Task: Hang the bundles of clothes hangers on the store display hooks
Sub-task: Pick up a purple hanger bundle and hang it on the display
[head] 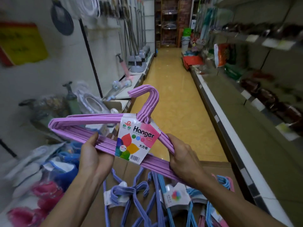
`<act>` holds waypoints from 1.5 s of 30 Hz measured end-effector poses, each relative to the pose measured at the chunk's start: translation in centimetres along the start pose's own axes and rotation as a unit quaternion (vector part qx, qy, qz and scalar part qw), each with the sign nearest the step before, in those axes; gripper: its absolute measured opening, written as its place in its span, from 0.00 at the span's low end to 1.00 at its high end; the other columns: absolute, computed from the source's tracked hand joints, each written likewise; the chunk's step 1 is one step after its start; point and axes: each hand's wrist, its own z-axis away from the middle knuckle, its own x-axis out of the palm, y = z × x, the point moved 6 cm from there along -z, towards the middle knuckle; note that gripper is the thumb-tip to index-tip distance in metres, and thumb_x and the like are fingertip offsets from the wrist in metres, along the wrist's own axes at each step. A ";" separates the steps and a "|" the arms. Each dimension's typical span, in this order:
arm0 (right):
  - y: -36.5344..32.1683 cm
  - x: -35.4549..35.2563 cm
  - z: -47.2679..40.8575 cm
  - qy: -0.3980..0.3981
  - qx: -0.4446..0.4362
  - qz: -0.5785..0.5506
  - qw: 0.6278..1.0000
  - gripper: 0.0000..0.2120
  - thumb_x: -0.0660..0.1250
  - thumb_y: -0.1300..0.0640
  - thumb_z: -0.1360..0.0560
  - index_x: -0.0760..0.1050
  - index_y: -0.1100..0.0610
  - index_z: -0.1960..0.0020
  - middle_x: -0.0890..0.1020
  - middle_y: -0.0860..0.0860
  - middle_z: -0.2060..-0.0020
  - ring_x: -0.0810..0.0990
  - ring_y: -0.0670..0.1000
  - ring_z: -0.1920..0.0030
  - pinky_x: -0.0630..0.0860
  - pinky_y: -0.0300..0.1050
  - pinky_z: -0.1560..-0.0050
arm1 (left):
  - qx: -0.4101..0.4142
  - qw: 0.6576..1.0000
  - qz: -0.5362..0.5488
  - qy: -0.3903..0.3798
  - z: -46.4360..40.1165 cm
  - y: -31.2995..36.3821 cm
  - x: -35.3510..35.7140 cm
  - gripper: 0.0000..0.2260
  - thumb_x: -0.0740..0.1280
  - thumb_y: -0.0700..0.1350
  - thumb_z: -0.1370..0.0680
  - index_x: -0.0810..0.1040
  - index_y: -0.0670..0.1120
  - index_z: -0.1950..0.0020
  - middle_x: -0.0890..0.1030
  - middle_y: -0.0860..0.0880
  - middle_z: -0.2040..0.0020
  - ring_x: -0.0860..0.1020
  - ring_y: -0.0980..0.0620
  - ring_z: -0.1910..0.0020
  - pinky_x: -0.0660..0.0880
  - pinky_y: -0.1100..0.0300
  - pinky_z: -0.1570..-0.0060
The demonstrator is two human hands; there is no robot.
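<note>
I hold a bundle of pink-purple hangers [72, 124] up in front of me, hooks pointing up and left. A white "Hanger" paper label [137, 140] wraps its middle. My left hand [94, 154] grips the bundle's lower bar left of the label. My right hand [182, 157] grips the right shoulder and lower bar. Below, in an open cardboard box [218, 166], lie more bundles: violet-blue hangers [137, 197], light blue hangers [164, 189] and a pink and blue bundle [224, 180]. No free display hook is plainly visible.
A white wall on the left carries hanging goods: a grey round pan [62, 18], mop handles [134, 30] and a yellow sign [19, 45]. Packaged goods crowd the low left shelf [41, 161]. Stocked shelves [246, 89] line the right. The yellow-floored aisle [172, 89] runs ahead.
</note>
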 end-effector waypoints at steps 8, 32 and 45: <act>-11.6 -15.5 -3.7 0.050 0.005 -0.030 0.998 0.26 0.62 0.64 0.23 0.65 0.50 0.27 0.80 0.49 0.45 0.79 0.50 0.51 0.79 0.53 0.53 | 0.045 0.998 -0.042 -0.026 10.4 11.2 18.0 0.05 0.61 0.42 0.22 0.74 0.42 0.52 0.83 0.45 0.68 0.84 0.50 0.70 0.82 0.54 0.69; -45.5 -52.5 -3.5 0.110 -0.027 -0.055 0.992 0.14 0.60 0.65 0.22 0.75 0.55 0.39 0.82 0.49 0.59 0.76 0.42 0.67 0.71 0.30 0.70 | 0.219 0.961 -0.163 -0.036 40.5 39.1 49.8 0.08 0.59 0.37 0.20 0.71 0.40 0.59 0.74 0.43 0.60 0.76 0.47 0.60 0.74 0.51 0.56; -56.1 -56.0 -0.2 0.115 -0.125 -0.155 0.973 0.10 0.62 0.65 0.21 0.77 0.52 0.45 0.81 0.46 0.63 0.78 0.40 0.66 0.69 0.28 0.70 | 0.387 0.875 -0.292 -0.005 54.6 46.9 49.8 0.04 0.61 0.38 0.23 0.73 0.39 0.56 0.76 0.48 0.70 0.78 0.49 0.65 0.75 0.54 0.64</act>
